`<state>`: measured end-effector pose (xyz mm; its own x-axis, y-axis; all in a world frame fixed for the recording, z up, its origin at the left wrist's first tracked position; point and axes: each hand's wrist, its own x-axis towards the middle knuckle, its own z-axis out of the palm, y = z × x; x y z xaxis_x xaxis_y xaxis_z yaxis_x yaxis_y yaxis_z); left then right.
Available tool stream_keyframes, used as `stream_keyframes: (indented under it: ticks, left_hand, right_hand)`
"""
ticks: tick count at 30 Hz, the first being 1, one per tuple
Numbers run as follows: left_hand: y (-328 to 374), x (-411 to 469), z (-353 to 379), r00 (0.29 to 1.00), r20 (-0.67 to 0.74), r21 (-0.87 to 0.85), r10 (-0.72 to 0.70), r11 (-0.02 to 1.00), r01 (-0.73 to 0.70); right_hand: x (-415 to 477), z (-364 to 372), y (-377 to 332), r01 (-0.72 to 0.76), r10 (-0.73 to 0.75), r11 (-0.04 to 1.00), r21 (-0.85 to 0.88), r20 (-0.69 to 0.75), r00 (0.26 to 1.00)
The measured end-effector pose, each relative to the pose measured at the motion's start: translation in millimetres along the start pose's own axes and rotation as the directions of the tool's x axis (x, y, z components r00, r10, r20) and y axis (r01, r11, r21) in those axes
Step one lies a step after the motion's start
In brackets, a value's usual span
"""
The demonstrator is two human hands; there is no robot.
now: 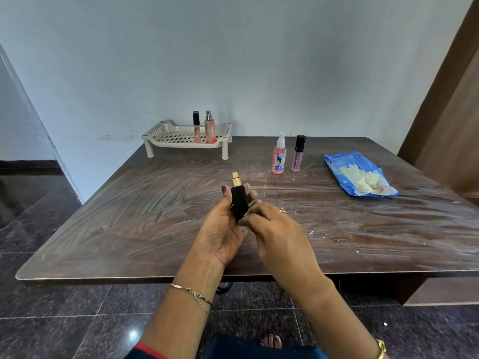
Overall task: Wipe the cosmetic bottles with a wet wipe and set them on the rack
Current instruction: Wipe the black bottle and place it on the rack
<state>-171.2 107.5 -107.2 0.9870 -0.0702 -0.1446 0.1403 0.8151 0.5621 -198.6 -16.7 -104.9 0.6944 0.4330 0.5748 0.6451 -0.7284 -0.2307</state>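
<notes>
My left hand [223,224] grips a black bottle with a gold cap [238,198], held upright over the middle of the table. My right hand [272,229] pinches the bottle's lower end with curled fingers; no wipe shows in it. A cream slotted rack [166,133] stands at the table's back left, with a black-capped tube [196,125] and a peach spray bottle [209,128] upright on it. A pink spray bottle [279,156] and a purple gloss tube [298,154] stand on the table at the back right. A blue wet-wipe pack [359,173] lies open at the right.
The dark wooden table [129,216] is streaked with wipe marks and white specks. A wall runs behind the rack, and a brown door stands at the far right. A dark tiled floor and a bare foot show below the table's near edge.
</notes>
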Motion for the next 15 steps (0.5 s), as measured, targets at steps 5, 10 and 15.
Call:
stream_keyframes:
  ticks: [5, 10, 15]
  left_hand:
    - [-7, -2, 2, 0.998, 0.013, 0.101, 0.069, 0.992, -0.07]
    - [-11, -5, 3, 0.995, 0.073, 0.048, 0.068, 0.996, -0.071]
    - [-10, 4, 1, 0.997, 0.022, -0.022, 0.069, 0.997, -0.068]
  right_hand:
    - [17, -6, 6, -0.031, 0.063, 0.979, 0.199, -0.153, 0.986]
    - [34, -7, 7, -0.062, 0.112, 0.974, 0.217, -0.226, 0.968]
    - [20, 5, 4, -0.026, 0.048, 0.992, 0.12, -0.18, 0.982]
